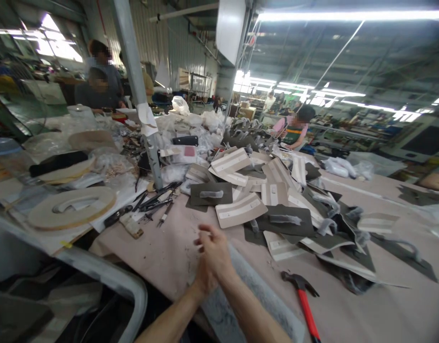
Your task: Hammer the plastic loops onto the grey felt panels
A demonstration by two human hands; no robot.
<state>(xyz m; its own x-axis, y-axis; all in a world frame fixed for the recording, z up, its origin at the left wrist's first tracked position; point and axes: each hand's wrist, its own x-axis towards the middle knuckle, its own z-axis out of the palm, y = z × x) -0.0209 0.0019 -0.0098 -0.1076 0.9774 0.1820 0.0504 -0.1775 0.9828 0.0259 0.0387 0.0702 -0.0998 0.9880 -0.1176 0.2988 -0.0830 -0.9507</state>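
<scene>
**Hands clasped and empty over bench**

The hands [211, 255] are clasping each other, holding nothing, just above the pink-covered bench [158, 252]. Cream-striped grey panels [241, 209] are lying heaped ahead and rightward of the hands. A red-handled claw hammer [302, 297] is resting nearer, on their right. Small hand tools [157, 205] are lying ahead-left.

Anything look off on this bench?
The cream and dark panels lie in a jumbled, overlapping heap, not stacked, and a red-handled claw hammer lies loose on the table cover beside them, which looks out of place among them.
</scene>
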